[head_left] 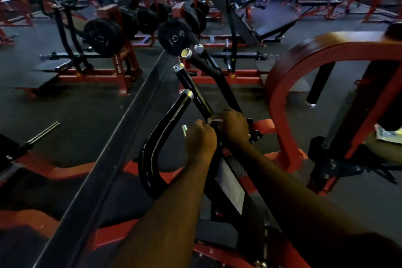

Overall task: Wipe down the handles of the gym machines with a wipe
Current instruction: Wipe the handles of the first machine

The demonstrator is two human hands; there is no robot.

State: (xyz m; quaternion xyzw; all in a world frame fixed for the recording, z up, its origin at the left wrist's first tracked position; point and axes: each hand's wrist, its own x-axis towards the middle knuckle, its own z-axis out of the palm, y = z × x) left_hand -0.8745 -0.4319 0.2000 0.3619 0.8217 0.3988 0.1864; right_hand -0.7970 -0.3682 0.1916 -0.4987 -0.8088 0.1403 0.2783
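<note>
Both hands meet at the base of the straight black rubber-gripped handle bar [196, 95]. The right hand [233, 128] curls around it, pinching a small white wipe [215, 120]; the left hand [200, 139] is curled, contents indiscernible. Risk: the thin wipe may bunch, leaving sections uncleaned.

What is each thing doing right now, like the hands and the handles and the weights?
Left hand: curled on the handle base.
Right hand: curled on the same spot, beside the left.
Wipe: pinched between both hands, mostly hidden.
Curved handle: bare, untouched.
Straight handle: gripped at its lower end.
Weight plates: racked on pegs.
</note>
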